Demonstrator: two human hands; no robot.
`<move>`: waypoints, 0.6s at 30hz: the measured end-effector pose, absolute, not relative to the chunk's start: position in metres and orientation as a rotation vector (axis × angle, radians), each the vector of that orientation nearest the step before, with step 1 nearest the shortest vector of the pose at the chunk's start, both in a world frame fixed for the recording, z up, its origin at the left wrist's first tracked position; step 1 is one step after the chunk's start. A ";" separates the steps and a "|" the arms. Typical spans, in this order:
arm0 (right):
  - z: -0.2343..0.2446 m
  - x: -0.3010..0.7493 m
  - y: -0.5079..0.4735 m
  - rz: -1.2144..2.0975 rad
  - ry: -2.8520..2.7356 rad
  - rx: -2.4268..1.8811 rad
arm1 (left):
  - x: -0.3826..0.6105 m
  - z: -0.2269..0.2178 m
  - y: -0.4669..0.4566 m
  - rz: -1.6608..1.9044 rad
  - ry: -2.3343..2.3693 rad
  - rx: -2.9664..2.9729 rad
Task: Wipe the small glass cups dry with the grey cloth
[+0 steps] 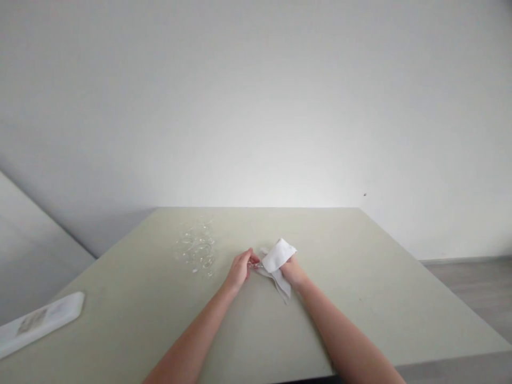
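My left hand (pixel 240 269) pinches a small clear glass piece (pixel 254 264) at the middle of the pale green table (pixel 160 298). My right hand (pixel 291 271) is wrapped in a white cloth (pixel 278 258) and presses it against the other end of that piece. A tail of the cloth hangs down onto the table. To the left of my hands lies a loose cluster of several small clear glass pieces (pixel 197 249).
A flat white rectangular object (pixel 38 322) lies at the table's left edge. A plain white wall rises behind the table. Grey floor (pixel 476 288) shows to the right.
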State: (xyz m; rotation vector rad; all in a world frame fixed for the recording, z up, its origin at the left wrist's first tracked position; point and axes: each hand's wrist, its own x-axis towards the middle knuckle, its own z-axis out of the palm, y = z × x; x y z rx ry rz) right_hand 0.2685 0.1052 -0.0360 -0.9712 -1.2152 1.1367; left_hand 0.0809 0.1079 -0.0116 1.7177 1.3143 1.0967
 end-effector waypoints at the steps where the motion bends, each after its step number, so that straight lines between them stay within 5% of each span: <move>1: -0.036 0.269 0.106 1.101 -1.231 -0.970 | 0.080 -0.010 0.107 1.083 1.368 1.791; 7: -0.033 0.263 0.101 0.895 -1.255 -1.035 | 0.094 -0.004 0.089 0.816 1.452 2.782; 18: -0.040 0.269 0.085 0.535 -1.916 -0.834 | 0.093 0.004 0.083 0.289 1.671 2.392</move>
